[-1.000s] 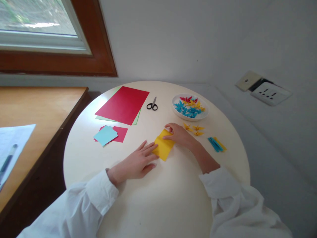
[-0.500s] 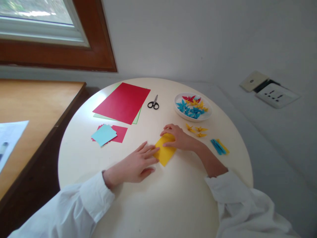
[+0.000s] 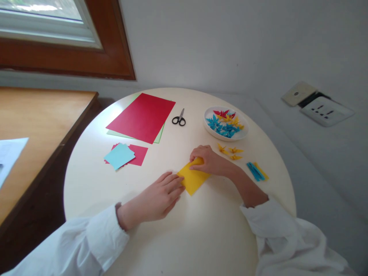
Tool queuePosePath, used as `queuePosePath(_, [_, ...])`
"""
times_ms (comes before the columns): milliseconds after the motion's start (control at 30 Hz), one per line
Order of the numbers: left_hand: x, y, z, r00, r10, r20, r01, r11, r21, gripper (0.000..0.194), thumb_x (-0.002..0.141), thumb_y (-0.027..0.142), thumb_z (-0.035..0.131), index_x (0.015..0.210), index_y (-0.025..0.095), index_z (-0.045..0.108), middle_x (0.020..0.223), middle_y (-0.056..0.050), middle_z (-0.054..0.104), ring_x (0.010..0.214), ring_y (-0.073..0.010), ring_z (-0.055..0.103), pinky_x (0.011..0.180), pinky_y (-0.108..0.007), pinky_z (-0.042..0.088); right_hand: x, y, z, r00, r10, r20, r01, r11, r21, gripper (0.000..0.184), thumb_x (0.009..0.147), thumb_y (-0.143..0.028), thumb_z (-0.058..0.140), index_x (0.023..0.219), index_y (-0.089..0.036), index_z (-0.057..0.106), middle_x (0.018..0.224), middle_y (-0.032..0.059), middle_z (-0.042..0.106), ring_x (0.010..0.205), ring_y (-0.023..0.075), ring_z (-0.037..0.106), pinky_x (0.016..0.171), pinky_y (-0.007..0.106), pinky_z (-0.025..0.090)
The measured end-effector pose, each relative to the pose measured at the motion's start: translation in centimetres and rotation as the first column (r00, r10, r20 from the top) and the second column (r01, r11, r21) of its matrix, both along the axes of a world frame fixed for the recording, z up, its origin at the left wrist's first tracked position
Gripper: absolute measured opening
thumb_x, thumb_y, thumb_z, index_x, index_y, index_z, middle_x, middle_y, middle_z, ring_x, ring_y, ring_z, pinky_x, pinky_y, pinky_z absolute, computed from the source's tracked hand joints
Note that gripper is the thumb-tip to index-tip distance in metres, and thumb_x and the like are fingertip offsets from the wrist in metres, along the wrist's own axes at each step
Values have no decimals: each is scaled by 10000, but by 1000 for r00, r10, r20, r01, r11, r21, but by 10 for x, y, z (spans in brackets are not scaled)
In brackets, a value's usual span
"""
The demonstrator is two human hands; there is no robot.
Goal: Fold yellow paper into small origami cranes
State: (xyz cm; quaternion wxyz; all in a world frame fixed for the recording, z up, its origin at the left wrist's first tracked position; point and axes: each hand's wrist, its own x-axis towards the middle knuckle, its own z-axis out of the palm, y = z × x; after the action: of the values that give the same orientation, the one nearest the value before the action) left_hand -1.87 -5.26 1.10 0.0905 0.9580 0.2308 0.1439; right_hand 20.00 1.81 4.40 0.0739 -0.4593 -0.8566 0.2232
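A square of yellow paper [image 3: 193,183] lies on the round white table [image 3: 184,237] between my hands. My left hand [image 3: 161,197] rests flat with fingers stretched out, their tips on the paper's left corner. My right hand [image 3: 209,161] is curled over the far edge, thumb and fingers pinching the paper there; part of that edge is hidden under it. Just beyond my right wrist lie several small yellow folded paper cranes [image 3: 230,151]. Blue and yellow folded paper strips [image 3: 257,171] lie farther right.
A white dish [image 3: 212,133] of red, yellow and blue paper cranes stands at the back right. Scissors [image 3: 179,119] lie beside a large red sheet [image 3: 142,117] on green paper. Light blue squares [image 3: 119,156] overlap red ones at the left. A wooden desk [image 3: 43,111] adjoins the table.
My left hand has drawn its fingers together and shifted slightly toward me and left. The yellow paper has turned a little, and my right hand stays at its far edge.
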Motion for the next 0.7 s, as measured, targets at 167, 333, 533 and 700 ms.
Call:
queuePosePath(167, [-1, -8, -8, 996, 27, -84, -23, 999, 43, 369, 870, 146, 401, 1225, 85, 483, 1279, -164, 524, 1253, -261, 410, 1085, -448, 267, 0, 2, -6, 999, 32, -14, -32, 999, -42, 117, 766, -203, 563, 743, -186, 676, 798, 27, 691, 790, 169, 597, 803, 316, 386])
queuePosePath(333, [-2, -14, -12, 993, 42, -106, -37, 998, 49, 409, 875, 159, 406, 1274, 73, 435, 1319, -186, 485, 1288, -260, 372, 1097, -438, 241, 2, 4, -10, 999, -30, -39, 25, 995, -101, 145, 754, -205, 554, 767, -180, 697, 807, 37, 694, 782, 171, 605, 763, 288, 422])
queuePosePath(533, [-2, -18, -17, 985, 79, -151, -65, 993, 95, 433, 881, 188, 406, 1303, 92, 400, 1356, -160, 452, 1307, -249, 340, 1106, -430, 201, -1, 9, -9, 999, -52, 1, 51, 982, -180, 166, 741, -227, 562, 783, -154, 705, 841, 69, 692, 795, 182, 606, 737, 272, 433])
queuePosePath(700, [-3, -20, -17, 979, 98, -179, -77, 990, 119, 457, 882, 198, 401, 1328, 106, 367, 1376, -155, 428, 1304, -257, 339, 1101, -436, 187, -6, 9, -4, 998, -39, 47, 47, 983, -179, 164, 738, -226, 574, 786, -151, 711, 834, 70, 696, 796, 187, 605, 729, 267, 429])
